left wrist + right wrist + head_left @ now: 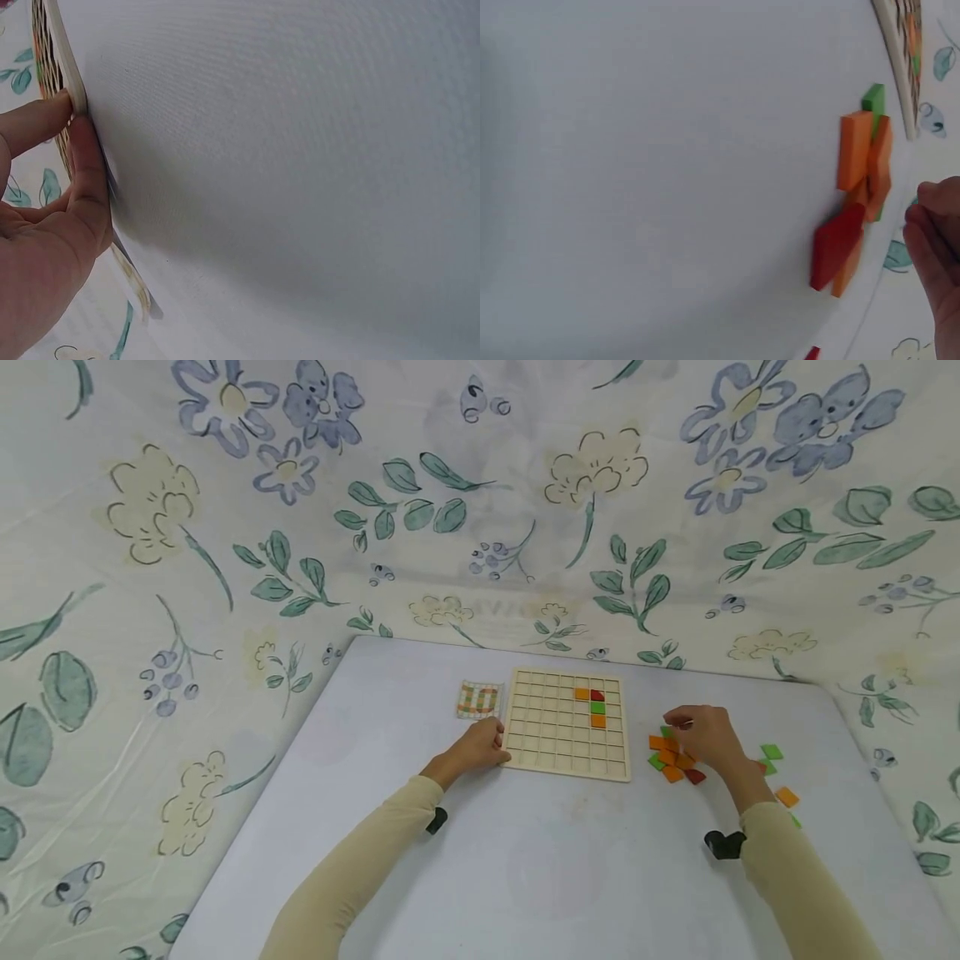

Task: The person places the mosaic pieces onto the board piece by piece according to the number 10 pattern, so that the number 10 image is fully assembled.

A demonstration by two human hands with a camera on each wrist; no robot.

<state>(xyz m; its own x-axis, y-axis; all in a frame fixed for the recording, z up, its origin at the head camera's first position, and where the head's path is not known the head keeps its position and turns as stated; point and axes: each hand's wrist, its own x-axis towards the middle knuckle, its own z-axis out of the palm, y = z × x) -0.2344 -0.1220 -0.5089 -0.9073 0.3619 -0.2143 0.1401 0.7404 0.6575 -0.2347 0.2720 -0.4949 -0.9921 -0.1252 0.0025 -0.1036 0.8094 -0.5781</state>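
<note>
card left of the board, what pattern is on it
The card has an orange and green checked pattern, seen best in the head view.

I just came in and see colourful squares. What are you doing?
A person sits at a white table with a wooden grid board. The left hand rests against the board's edge. The right hand hovers over a pile of loose orange, green and red tiles beside it. Four tiles already sit in the board's squares.
</note>
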